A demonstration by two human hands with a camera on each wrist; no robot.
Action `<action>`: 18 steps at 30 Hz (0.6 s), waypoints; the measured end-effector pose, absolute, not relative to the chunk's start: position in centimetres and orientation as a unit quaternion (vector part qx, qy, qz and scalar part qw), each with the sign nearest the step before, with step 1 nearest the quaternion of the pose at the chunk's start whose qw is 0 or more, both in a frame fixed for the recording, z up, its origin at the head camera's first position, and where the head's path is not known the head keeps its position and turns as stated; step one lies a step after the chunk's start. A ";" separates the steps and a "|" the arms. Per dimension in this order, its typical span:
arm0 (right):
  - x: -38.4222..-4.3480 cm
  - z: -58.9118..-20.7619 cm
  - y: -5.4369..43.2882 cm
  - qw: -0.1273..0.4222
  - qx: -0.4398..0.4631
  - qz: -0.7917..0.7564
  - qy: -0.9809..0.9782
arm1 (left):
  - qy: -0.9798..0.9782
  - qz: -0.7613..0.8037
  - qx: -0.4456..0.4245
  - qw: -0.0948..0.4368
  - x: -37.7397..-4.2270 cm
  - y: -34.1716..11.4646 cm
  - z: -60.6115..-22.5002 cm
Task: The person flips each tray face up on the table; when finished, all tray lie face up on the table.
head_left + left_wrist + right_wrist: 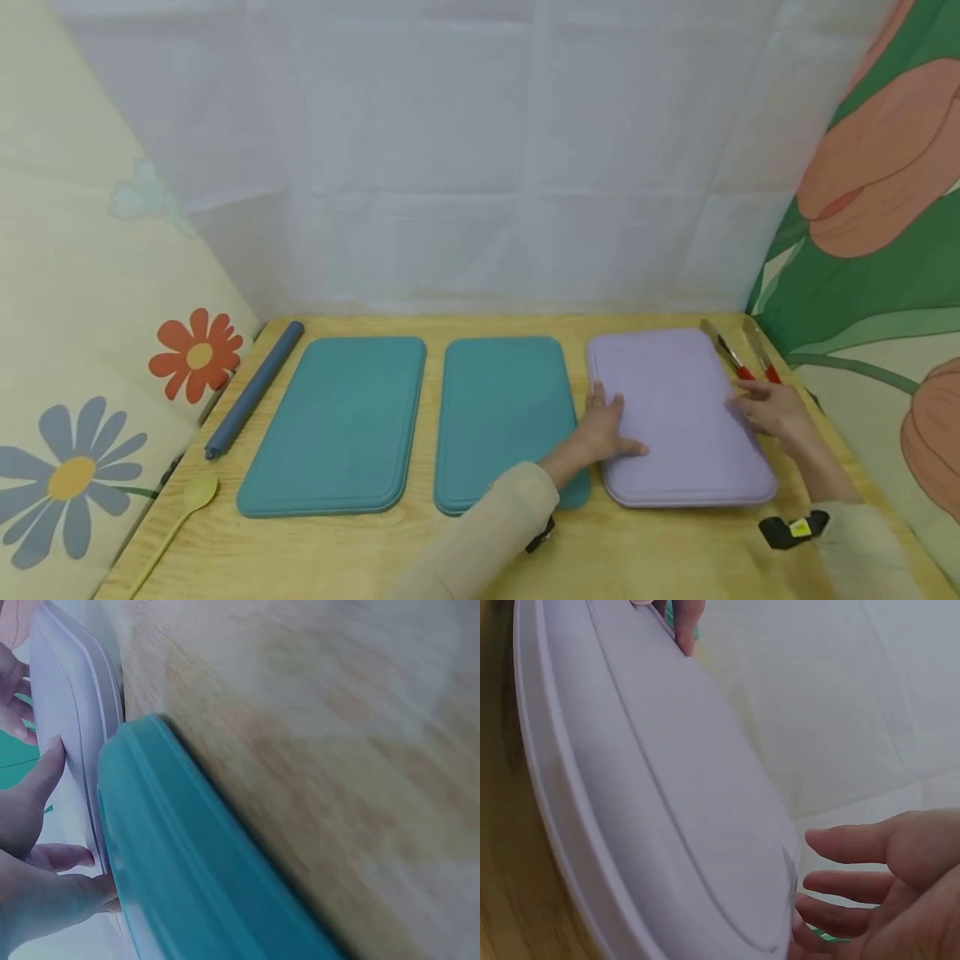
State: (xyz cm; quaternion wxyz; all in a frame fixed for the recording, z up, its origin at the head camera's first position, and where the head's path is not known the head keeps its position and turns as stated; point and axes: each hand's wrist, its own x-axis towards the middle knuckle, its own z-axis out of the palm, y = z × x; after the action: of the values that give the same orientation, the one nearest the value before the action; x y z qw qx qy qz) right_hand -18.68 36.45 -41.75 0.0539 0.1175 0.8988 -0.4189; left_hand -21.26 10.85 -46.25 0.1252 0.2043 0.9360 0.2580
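Note:
A lilac rectangular lid-like panel (675,392) with rounded corners lies at the right of the table. My left hand (600,429) spans its left edge, fingers spread. In the left wrist view the thumb (46,769) lies on the top face and other fingers touch the side. My right hand (768,410) is at the right edge with fingers fairly straight. In the right wrist view some fingertips (804,906) meet the panel's edge, partly hidden behind it, and the uppermost digit stands apart. A teal panel (502,400) of similar shape lies beneath my left forearm.
Another teal panel (337,425) lies further left. Beyond it are a blue-grey rod (255,392) and a yellow spoon (198,492). Two red-handled tools (763,346) lie past the lilac panel on the right. White and floral cloth (420,167) encloses the table's back and sides.

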 end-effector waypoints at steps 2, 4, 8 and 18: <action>-18.7 -41.5 36.5 0.060 0.112 -0.420 0.898 | 0.933 0.266 0.204 0.135 -21.2 10.6 -46.2; -18.7 -41.3 36.5 0.060 0.099 -0.416 0.902 | 0.929 0.276 0.204 0.141 -21.2 10.4 -46.2; -18.7 -40.5 36.7 0.054 0.066 -0.401 0.912 | 0.919 0.297 0.210 0.149 -21.3 9.8 -46.3; -18.3 -38.1 36.8 0.074 0.023 -0.389 0.918 | 0.897 0.345 0.216 0.170 -21.9 9.1 -46.1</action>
State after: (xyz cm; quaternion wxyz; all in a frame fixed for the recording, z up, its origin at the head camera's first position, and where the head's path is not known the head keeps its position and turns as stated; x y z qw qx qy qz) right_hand -18.26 36.79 -38.15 0.0740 0.0231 0.9180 -0.3889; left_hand -21.91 9.07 -46.06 0.1702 0.2165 0.8972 0.3452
